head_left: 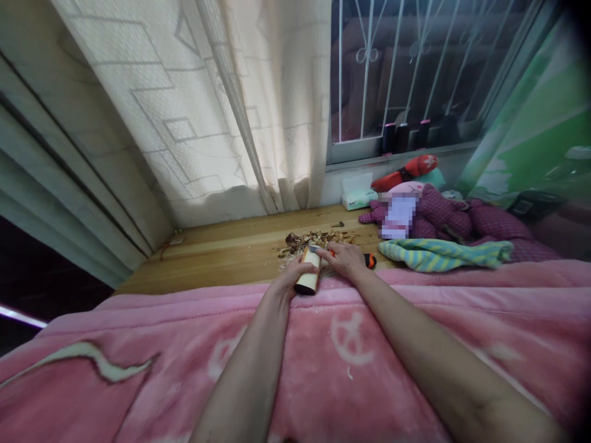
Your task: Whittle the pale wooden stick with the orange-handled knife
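Bare forearms (249,381) reaching forward over a pink quilted blanket (323,381), both wrists low against its far fold. Left hand (290,278) clenched around a pale wooden block (308,271), dark at its lower end, tilted and held just above the blanket edge. Right hand (346,258) closed from the far side, fingers (339,251) curled over an orange-and-black utility knife (369,261), its orange and black parts showing on both sides of the grip, and a short metal blade (314,248) touching the block's top end. Directly beyond both grips, a heap of wood shavings (310,243) on a honey-toned wooden ledge (221,261), with loose crumbs beneath the hands. Right of the right hand, a striped green-and-yellow towel (443,254); behind it, a crumpled maroon cloth (447,218) with a blurred patch (399,215) at one end. Farther past the grip, a tissue box (359,191) and a red object (404,173) of unclear kind, below a window with white metal bars (369,74). Left of the grip, a white patterned curtain (207,104).
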Motion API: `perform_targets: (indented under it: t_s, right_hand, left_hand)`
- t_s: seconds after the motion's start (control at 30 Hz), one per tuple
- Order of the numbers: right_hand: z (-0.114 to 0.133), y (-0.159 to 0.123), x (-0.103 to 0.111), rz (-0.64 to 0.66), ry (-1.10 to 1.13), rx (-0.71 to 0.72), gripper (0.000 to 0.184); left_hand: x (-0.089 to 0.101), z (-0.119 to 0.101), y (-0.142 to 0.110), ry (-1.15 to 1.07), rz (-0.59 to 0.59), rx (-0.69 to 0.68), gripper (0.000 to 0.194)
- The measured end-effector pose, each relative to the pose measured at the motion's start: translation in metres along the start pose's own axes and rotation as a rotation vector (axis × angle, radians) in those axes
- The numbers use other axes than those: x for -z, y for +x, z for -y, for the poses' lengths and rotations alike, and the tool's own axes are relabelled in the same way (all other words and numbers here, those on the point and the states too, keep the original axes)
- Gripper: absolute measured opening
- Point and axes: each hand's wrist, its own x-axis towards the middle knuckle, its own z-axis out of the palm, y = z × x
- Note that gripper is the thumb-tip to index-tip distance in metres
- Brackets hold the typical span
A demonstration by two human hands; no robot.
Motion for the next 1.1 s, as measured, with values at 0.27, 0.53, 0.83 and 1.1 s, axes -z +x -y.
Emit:
perform_targets:
  t_s: [0.27,0.53,0.83,1.1]
  right_hand:
    - [-0.008,0.004,0.0,-0.045,-0.002,-0.117,0.065]
    - [0.006,-0.005,0.005,-0.024,-0.008,0.068,0.059]
    - [0.006,-0.008,0.004,0.069,0.018,0.226,0.059]
    - [0.01,-0.009,0.004,0.038,-0.01,0.196,0.062]
  left_hand:
    - [-0.003,-0.004,-0.006,0.015,0.021,0.02,0.05]
    - [0.005,0.002,0.003,-0.089,0.005,-0.041,0.05]
    - [0.007,0.004,0.003,-0.09,-0.021,-0.097,0.056]
    - [0.005,0.001,0.002,-0.047,-0.048,-0.098,0.052]
